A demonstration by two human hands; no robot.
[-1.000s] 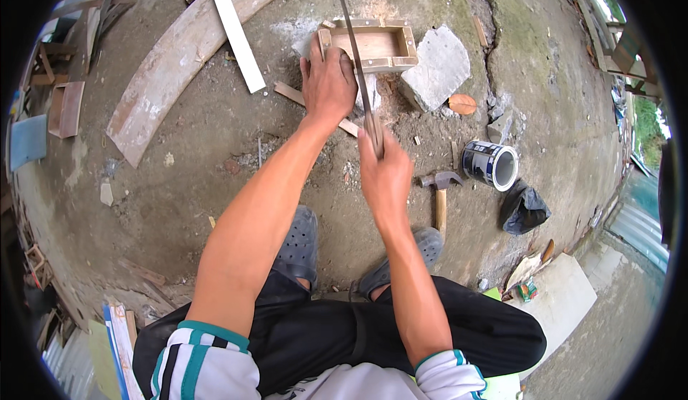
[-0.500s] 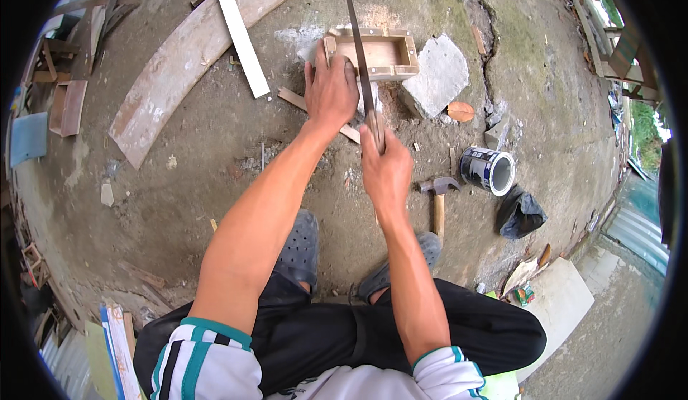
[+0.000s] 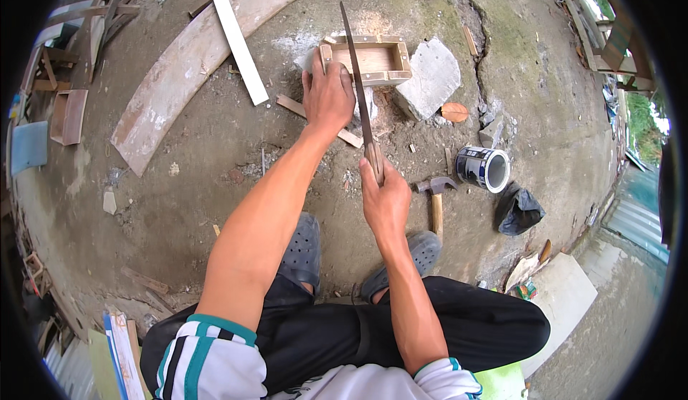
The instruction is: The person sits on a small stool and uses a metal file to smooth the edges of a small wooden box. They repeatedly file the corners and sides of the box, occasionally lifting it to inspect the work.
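My right hand (image 3: 387,199) is wrapped round the wooden handle of a handsaw (image 3: 360,88). Its long, narrow blade points away from me and crosses over a small open-topped wooden box (image 3: 380,79). The left end of that box is gripped by my left hand (image 3: 330,99), whose fingers partly hide the corner. Nail or screw heads dot the box's rim. Just right of the box lies a broken concrete block (image 3: 430,81). Pale sawdust is scattered on the ground beyond the box.
Right of my right hand are a hammer (image 3: 436,203), a paint can (image 3: 484,168) and a crumpled black bag (image 3: 519,210). A white strip (image 3: 240,49) crosses a long curved board (image 3: 168,77) at left. A thin wood strip (image 3: 292,106) lies under my left wrist.
My right hand has drawn the saw back toward me, so the whole blade tip now shows beyond the box. The left hand keeps its hold on the box.
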